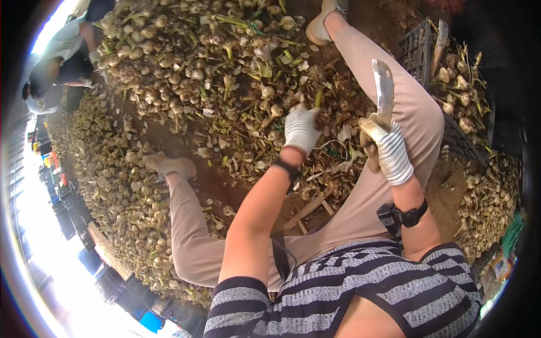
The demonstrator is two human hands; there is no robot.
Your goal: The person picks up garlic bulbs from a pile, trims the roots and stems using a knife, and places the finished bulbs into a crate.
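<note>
I am looking down over my own lap at a heap of garlic [214, 62] — bulbs with stalks and roots still on, spread over the ground from nine o'clock round to twelve. My left hand [301, 130], in a white knit glove, is out near the middle of the view with its fingers curled shut around a garlic bulb [321, 117] whose green stalk pokes up past the knuckles. My right hand [389, 151], gloved the same, sits just to the three o'clock side of it, fist wrapped tight on the handle of a broad knife [384, 93]; the blade stands nearly upright, tip toward twelve.

At one to three o'clock a dark plastic crate [420, 50] holds more bulbs, and a second pile of garlic [487, 203] lies at four o'clock. Trimmings and papery skins [338, 152] litter the ground between my knees. At ten o'clock another person [62, 62] bends over the far edge of the heap.

What worries me is how near the two hands are. The bulb is gripped close to the blade's edge, and the knit gloves look thin — I judge a slip on a tough stalk could bring the blade onto the left fingers. The bulb is small and mostly buried in the fist, so I cannot tell how much is exposed. The blade also hangs over my right thigh [406, 107]; a stroke that runs through could carry on down to it.
</note>
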